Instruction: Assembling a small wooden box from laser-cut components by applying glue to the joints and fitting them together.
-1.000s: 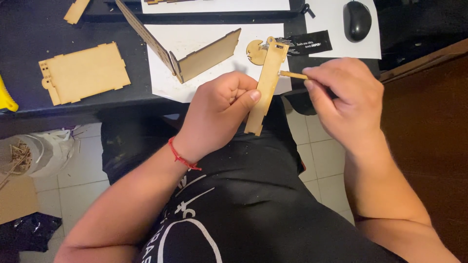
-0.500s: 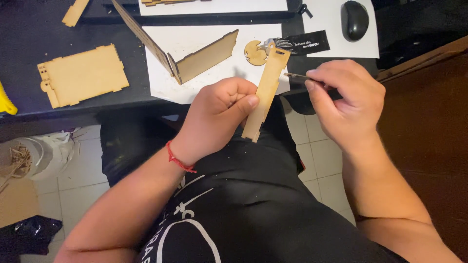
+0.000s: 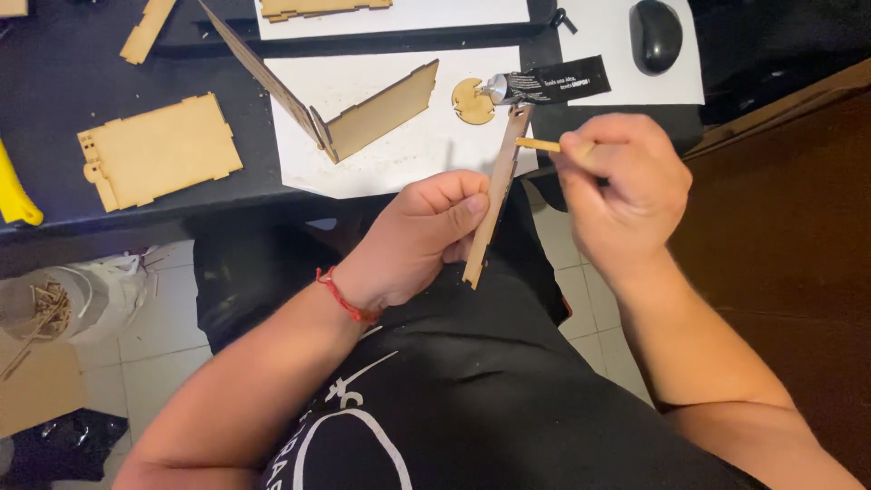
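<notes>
My left hand (image 3: 426,231) grips a long thin wooden strip (image 3: 495,195), held edge-on and tilted over my lap at the desk's front edge. My right hand (image 3: 621,186) pinches a small wooden stick (image 3: 539,144) whose tip touches the strip's upper end. Just beyond the strip lies a black glue tube (image 3: 549,85) beside a round wooden disc (image 3: 473,101) on white paper (image 3: 399,154).
On the black desk (image 3: 54,82) lie a flat wooden panel (image 3: 159,150), two joined panels standing upright (image 3: 349,122), more wooden parts at the top, and a black mouse (image 3: 655,34). A yellow tool (image 3: 16,195) is at the left. A bag of wood scraps (image 3: 54,304) sits on the tiled floor.
My left hand has turned the strip from flat-faced to edge-on. My right hand has shifted the stick's tip up toward the strip's upper end.
</notes>
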